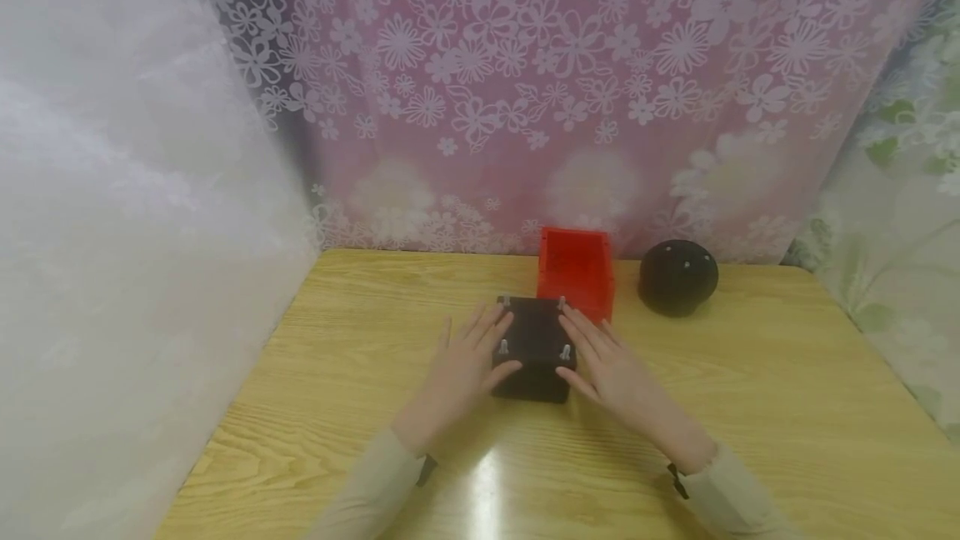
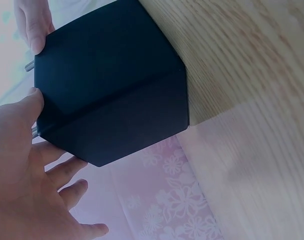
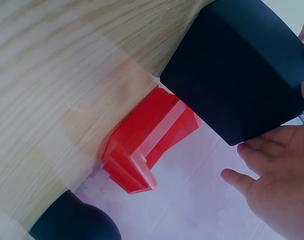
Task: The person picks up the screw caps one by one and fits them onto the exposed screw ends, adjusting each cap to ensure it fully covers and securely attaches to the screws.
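The person's left hand (image 1: pixel 465 365) and right hand (image 1: pixel 618 369) rest against opposite sides of a black box (image 1: pixel 534 327), spread wide with fingers extended rather than curled; the thumbs lie toward its near edge. The box sits at the middle of the table, matte and smooth, with flat faces and slightly softened edges. Four pale, metallic-looking pegs (image 1: pixel 504 347) rise near the corners of its top; the left-wrist view catches only bits of them behind the box. Whether its underside lies fully on the wood is hard to tell.

Just beyond stands a hollow red bin (image 1: pixel 573 273), glossy and plastic-looking, its near end hidden by the box; contact between them cannot be made out. Farther right is a rounded black object (image 1: pixel 678 277) with small pale studs, cut off in the right-wrist view.

The table (image 1: pixel 337 357) shows wavy yellowish wood grain and a glossy reflection. Behind it hangs a pink curtain (image 1: pixel 487 48) with white flowers. Pale sleeves (image 1: pixel 375 482) run out of frame below.
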{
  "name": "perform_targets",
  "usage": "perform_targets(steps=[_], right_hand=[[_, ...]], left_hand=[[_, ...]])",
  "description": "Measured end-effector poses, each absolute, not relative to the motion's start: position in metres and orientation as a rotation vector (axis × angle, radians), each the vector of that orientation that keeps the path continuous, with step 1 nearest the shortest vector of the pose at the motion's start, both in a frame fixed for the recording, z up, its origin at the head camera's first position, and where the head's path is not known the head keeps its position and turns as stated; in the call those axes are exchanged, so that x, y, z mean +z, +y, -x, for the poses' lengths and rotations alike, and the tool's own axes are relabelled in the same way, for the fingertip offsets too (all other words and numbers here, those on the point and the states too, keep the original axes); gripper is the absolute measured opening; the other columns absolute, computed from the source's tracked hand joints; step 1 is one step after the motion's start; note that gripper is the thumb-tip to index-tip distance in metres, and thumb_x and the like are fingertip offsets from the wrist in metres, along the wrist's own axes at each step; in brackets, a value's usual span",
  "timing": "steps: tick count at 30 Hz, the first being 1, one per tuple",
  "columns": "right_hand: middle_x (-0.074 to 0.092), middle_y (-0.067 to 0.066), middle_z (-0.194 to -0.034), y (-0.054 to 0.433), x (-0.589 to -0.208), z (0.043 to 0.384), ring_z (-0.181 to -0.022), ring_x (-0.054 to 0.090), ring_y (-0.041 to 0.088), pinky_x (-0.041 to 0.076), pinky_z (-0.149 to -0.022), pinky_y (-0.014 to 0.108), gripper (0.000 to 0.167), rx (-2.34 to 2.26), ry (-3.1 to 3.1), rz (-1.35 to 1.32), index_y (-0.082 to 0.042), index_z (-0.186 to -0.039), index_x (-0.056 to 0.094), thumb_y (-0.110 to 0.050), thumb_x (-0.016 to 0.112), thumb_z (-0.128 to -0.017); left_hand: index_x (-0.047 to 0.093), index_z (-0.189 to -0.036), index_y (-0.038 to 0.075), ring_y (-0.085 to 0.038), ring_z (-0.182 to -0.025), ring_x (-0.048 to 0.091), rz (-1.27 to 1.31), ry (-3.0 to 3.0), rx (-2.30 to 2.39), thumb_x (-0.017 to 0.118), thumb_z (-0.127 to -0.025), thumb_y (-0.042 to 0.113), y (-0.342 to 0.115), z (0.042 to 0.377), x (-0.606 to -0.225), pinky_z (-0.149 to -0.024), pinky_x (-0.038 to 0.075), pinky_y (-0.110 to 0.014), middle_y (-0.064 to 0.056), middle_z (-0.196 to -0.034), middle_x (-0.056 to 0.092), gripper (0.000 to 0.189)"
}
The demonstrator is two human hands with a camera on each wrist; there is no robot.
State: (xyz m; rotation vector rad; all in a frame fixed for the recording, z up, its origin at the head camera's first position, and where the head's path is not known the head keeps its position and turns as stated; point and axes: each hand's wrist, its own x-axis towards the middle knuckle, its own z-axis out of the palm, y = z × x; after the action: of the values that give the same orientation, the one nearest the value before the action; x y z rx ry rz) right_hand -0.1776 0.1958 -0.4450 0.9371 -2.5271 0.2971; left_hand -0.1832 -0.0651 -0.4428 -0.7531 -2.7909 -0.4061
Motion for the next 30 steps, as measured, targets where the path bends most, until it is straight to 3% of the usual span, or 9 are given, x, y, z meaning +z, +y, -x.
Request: perform_targets(steps=[3, 14, 23, 30], right_hand=[[0.038, 0.019, -0.160, 0.199, -0.445, 0.177, -0.143, 0.041, 0.037, 0.036, -0.113, 0.061, 0.081, 0.289, -2.518, -0.931, 0.003, -0.153, 0.039, -0.036, 0.073, -0.090], [0.038, 0.019, -0.159, 0.211, -0.443, 0.174, -0.144, 0.041, 0.036, 0.036, -0.111, 0.064, 0.083, 0.296, -2.540, -0.908, 0.003, -0.152, 0.040, -0.030, 0.077, -0.086], [0.039, 0.020, -0.158, 0.218, -0.444, 0.173, -0.141, 0.044, 0.039, 0.016, -0.125, 0.047, 0.082, 0.307, -2.526, -0.904, 0.003, -0.152, 0.040, -0.030, 0.076, -0.087], [0.040, 0.020, -0.158, 0.225, -0.445, 0.175, -0.141, 0.043, 0.038, 0.021, -0.123, 0.050, 0.080, 0.327, -2.521, -0.911, 0.004, -0.152, 0.041, -0.030, 0.076, -0.088]], left_hand=[[0.035, -0.159, 0.017, -0.025, -0.155, 0.020, 0.767, -2.795, -0.404, 0.050, -0.100, 0.058, -0.062, 0.184, -0.443, -0.119, 0.010, -0.066, -0.001, -0.167, 0.024, 0.073], [0.033, -0.160, 0.020, -0.022, -0.156, 0.015, 0.810, -2.789, -0.385, 0.048, -0.100, 0.060, -0.055, 0.190, -0.445, -0.119, 0.012, -0.066, 0.001, -0.168, 0.023, 0.073], [0.031, -0.161, 0.021, -0.022, -0.156, 0.013, 0.820, -2.806, -0.355, 0.045, -0.101, 0.062, -0.046, 0.192, -0.444, -0.120, 0.010, -0.066, 0.002, -0.168, 0.022, 0.074], [0.034, -0.160, 0.021, -0.023, -0.156, 0.017, 0.820, -2.797, -0.335, 0.047, -0.101, 0.061, -0.039, 0.190, -0.441, -0.120, 0.013, -0.065, 0.001, -0.167, 0.025, 0.072]])
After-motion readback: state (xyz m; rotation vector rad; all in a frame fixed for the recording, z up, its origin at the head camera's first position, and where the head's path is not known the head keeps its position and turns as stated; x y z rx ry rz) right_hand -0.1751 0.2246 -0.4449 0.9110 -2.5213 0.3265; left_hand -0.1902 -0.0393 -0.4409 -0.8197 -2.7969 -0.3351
